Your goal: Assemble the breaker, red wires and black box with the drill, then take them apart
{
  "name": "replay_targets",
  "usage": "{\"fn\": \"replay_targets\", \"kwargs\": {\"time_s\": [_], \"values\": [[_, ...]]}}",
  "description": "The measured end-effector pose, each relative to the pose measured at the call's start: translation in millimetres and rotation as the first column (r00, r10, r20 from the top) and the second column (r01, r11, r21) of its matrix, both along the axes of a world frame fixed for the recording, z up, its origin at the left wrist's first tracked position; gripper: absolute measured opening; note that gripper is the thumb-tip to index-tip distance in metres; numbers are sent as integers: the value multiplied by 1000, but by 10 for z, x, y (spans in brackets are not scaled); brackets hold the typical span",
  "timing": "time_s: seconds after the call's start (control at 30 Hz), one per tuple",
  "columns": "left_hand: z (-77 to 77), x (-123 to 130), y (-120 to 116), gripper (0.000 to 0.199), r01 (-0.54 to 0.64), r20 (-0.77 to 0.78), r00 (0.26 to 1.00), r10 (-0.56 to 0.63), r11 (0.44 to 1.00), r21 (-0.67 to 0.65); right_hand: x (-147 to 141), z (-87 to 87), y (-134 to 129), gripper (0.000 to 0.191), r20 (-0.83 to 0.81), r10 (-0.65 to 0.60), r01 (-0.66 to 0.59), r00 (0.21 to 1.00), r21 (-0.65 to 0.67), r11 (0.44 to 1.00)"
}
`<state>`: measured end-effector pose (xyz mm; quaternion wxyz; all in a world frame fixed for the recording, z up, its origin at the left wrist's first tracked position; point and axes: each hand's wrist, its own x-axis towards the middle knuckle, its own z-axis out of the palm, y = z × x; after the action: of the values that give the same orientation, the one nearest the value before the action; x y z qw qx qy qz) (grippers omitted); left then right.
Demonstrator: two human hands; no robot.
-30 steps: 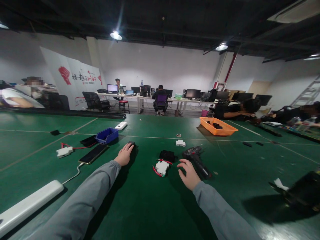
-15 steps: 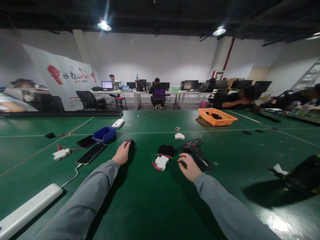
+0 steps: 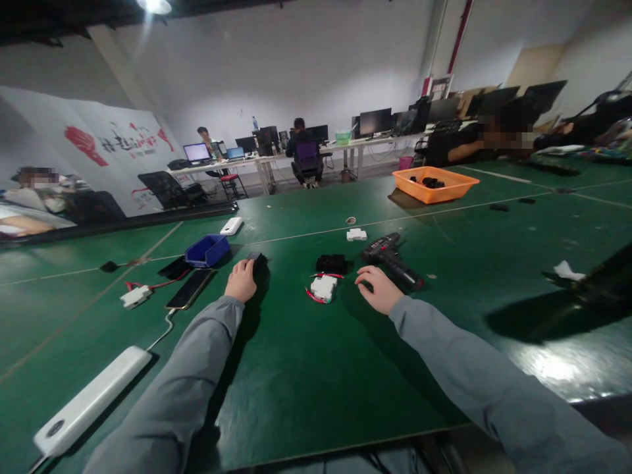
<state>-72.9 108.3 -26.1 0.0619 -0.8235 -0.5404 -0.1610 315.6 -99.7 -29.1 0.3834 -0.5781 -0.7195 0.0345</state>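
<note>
My left hand (image 3: 241, 281) has its fingers on a small dark block (image 3: 259, 259), which lies at the fingertips; its kind is too small to tell. My right hand (image 3: 378, 288) rests above the table with fingers curved and apart, holding nothing. Just beyond it lies a black cordless drill (image 3: 392, 259). Between my hands are a white plastic module (image 3: 324, 288) with red wires and a black part (image 3: 332, 264) right behind it. Farther back sits a second white module (image 3: 356, 234).
A blue bin (image 3: 207, 251), a phone (image 3: 190, 288) on a white cable and a power strip (image 3: 93, 398) line the left side. A wired white module (image 3: 135, 296) lies there too. An orange tray (image 3: 435, 191) with black parts stands far right. People sit across the room.
The view has tipped down and tilted, so the table's near edge now shows. My hands and the objects keep nearly the same places on the table.
</note>
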Motion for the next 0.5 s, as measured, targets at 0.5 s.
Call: {"fn": "replay_targets", "kwargs": {"time_s": [0.5], "values": [[59, 28, 54, 40, 261, 142, 954, -263, 965, 31, 1, -33, -1, 11, 21, 31, -30, 999, -31, 999]]}}
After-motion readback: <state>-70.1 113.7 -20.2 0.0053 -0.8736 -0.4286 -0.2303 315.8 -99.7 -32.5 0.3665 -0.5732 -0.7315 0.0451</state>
